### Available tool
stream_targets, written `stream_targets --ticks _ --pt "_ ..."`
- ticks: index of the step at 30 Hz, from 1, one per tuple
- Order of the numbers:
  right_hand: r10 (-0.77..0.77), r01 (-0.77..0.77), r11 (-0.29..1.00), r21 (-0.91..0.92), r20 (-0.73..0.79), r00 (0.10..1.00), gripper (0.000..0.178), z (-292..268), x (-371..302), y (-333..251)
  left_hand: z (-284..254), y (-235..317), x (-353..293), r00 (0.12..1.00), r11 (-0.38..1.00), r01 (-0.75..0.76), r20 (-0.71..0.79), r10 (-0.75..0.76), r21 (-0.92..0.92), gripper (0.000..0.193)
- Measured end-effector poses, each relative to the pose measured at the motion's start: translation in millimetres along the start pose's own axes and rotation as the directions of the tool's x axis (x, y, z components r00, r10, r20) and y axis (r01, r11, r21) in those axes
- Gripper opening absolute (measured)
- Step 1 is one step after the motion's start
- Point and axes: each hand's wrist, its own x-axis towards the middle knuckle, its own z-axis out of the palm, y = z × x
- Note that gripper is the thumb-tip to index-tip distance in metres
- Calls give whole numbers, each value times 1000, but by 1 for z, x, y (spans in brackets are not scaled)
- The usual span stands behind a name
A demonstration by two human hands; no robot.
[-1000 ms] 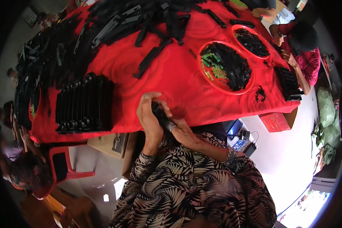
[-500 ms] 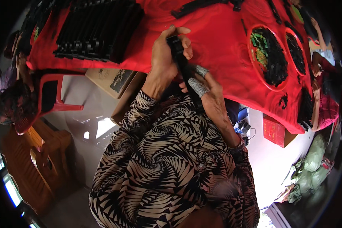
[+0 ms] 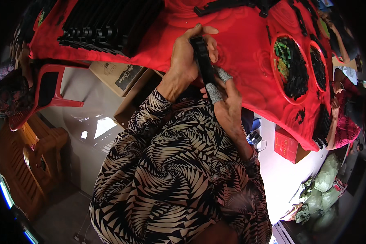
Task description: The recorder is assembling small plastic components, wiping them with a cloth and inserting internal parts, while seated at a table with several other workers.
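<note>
A long, narrow black plastic piece (image 3: 204, 61) slants between my two hands, above the near edge of the red-covered table (image 3: 240, 53). My left hand (image 3: 185, 59) grips its upper part, with the fingers curled round the far end. Grey fabric sleeves cover the thumb and a finger of my right hand (image 3: 228, 97), which pinches the lower part of the piece. The bottom end is hidden behind the right hand. To the left on the table stands a dense row of similar black pieces (image 3: 105, 28).
Two red-rimmed bowls, one nearer (image 3: 273, 67) and one beyond (image 3: 325, 73), hold small black parts; green ones show in the nearer. Cardboard boxes (image 3: 114, 77) and a red chair (image 3: 61, 87) stand left below the table, a red box (image 3: 286, 146) right. Other people work at both sides.
The view has shifted slightly. Both hands, still gripping the black piece, appear a little farther right, and the piece looks sharper, with more of its face showing.
</note>
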Motion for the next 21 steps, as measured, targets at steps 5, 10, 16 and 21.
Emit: stream_targets --ticks 5,10,16,21 --pt "-46 48 972 -232 17 999 39 -9 4 8 18 -5 -13 999 996 -39 -9 40 78 37" --pt "-73 68 976 -208 -18 997 32 -8 5 7 17 -9 -14 997 997 -64 -28 66 42 39" --pt "-5 -4 978 -211 -42 999 30 -9 5 10 16 -14 -13 992 993 -87 -81 93 83 38" --pt "30 -39 977 -210 -45 999 27 -9 3 2 16 -17 -13 990 989 -99 -87 108 110 38"
